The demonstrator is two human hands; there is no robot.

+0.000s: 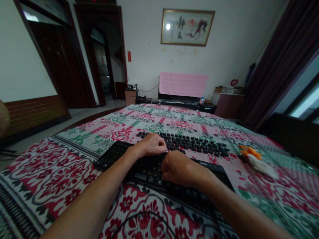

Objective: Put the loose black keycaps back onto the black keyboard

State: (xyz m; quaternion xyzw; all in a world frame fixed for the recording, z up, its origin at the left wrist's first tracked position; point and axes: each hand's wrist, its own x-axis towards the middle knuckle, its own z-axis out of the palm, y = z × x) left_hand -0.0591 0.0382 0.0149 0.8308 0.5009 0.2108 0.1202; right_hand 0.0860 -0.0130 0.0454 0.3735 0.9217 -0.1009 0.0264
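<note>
Forearms (94,186) | hands (153,144) (175,167) hiding keyboard (146,171) middle | black keycaps (196,143) beyond | orange object (250,152) right

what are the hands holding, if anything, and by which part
It cannot be told: the left hand and right hand are curled over the black keyboard, with any grip hidden.

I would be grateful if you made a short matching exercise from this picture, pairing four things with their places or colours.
Things:
1. Keyboard
2. Keycaps
3. Towel
4. Framed picture

Places or colours:
A. Pink
B. Laid out in rows beyond the keyboard
C. Hung on the wall
D. Beneath the left hand and right hand

Pairs: 1-D, 2-B, 3-A, 4-C
</note>
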